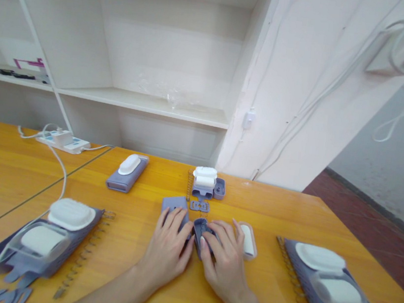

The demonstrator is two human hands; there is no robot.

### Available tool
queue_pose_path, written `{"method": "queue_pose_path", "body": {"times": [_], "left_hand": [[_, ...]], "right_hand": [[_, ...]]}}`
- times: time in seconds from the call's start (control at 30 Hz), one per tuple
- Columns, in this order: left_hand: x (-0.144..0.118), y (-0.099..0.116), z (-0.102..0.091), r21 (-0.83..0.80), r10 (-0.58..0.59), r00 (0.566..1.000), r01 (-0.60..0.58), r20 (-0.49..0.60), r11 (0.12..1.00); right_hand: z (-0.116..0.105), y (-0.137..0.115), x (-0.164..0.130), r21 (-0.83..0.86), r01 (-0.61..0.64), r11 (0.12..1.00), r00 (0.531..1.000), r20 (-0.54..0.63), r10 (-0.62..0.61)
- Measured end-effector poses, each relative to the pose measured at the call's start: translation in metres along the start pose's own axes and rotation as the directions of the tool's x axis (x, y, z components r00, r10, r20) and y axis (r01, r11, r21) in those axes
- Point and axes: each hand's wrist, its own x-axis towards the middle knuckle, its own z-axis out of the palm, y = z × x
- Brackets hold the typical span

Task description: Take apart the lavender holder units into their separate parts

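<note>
My left hand (169,249) bends over a grey-purple plastic housing (174,202), gripping it against the table; its lower part is hidden under my fingers. Close beside it, my right hand (224,259) closes its fingers on a small, hollow grey-purple plastic cap (200,228), open side up. Just beyond the hands lies a flat slotted plate (199,206). Right of my right hand is a white rounded piece in a pale pinkish frame (249,241), partly covered by the hand.
Behind the hands stand white rollers (205,178), a coil spring (189,185) and a small square cup (220,188). Similar part sets lie at left (63,247) and right (333,283). A finished-looking unit (127,174) and a power strip (64,140) sit further back; a white cable crosses the left side.
</note>
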Motion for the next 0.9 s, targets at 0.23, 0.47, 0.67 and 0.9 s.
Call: {"method": "queue_pose_path", "body": {"times": [0.23, 0.47, 0.67, 0.9], "left_hand": [[-0.003, -0.002, 0.008, 0.082, -0.09, 0.995, 0.094, -0.049, 0.992], [-0.002, -0.002, 0.007, 0.01, -0.181, 0.979, 0.183, -0.088, 0.983], [0.0, 0.001, -0.002, -0.079, -0.059, 0.955, 0.037, -0.291, 0.996], [-0.007, 0.002, -0.009, -0.088, 0.217, 0.848, -0.294, -0.483, 0.952]], "right_hand": [[0.001, -0.002, 0.001, 0.009, 0.006, 1.0, 1.0, -0.028, -0.006], [0.0, -0.003, 0.001, 0.105, 0.048, 0.993, 0.999, -0.001, -0.048], [-0.003, -0.003, -0.004, 0.278, 0.122, 0.953, 0.992, -0.007, -0.125], [0.005, -0.005, -0.012, 0.427, -0.068, 0.902, 0.981, -0.134, 0.138]]}}
